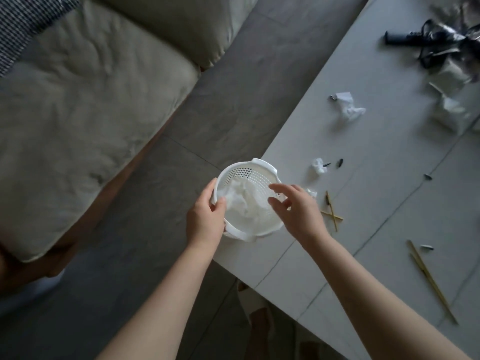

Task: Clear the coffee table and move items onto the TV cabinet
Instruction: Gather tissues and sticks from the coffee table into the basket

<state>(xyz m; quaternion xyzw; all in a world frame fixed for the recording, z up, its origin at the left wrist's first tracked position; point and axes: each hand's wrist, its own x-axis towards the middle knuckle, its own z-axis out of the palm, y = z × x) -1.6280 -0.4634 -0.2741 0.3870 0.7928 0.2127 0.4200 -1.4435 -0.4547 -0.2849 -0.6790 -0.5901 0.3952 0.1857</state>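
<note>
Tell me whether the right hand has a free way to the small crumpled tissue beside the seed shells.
Probably yes. The right hand hovers open over the white basket, holding nothing, and the small crumpled tissue lies just beyond on bare coffee table, with nothing between.

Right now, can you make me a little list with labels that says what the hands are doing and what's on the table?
place: pale coffee table beside a sofa
left hand: grips the rim of a white basket
right hand: open, fingers spread over the basket, holding nothing
in the basket: crumpled white tissue
basket position: at the table's corner edge
on the table: tissue wads, wooden sticks, small dark seed shells, a black bag
</note>
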